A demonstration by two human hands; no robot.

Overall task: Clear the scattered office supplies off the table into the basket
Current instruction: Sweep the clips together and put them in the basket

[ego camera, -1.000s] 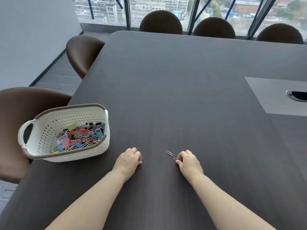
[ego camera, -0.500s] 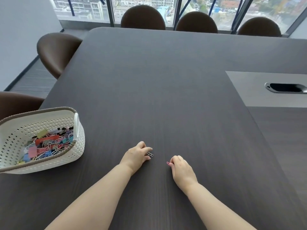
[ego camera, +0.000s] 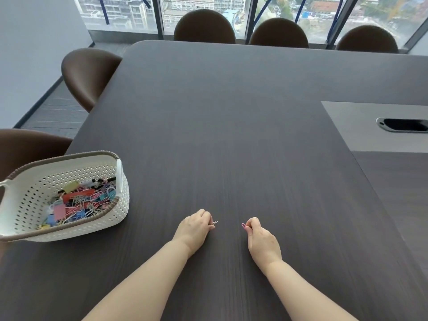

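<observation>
My left hand (ego camera: 195,227) pinches a small silver paper clip (ego camera: 215,222) between its fingertips, low over the dark table (ego camera: 231,135). A little to the right, my right hand (ego camera: 260,237) pinches a pink paper clip (ego camera: 243,225) the same way. The white perforated basket (ego camera: 69,230) with a brown rim stands at the table's left edge, to the left of my left hand. Inside it lies a heap of coloured binder clips and paper clips (ego camera: 78,205).
Brown chairs stand along the far edge (ego camera: 205,26) and the left side (ego camera: 88,72). A grey inset panel (ego camera: 361,126) with a dark cable slot (ego camera: 404,124) lies at the table's right.
My left hand reached right and took hold of the silver clip. My right hand has picked up the pink clip. The hands have moved apart, and the view has shifted.
</observation>
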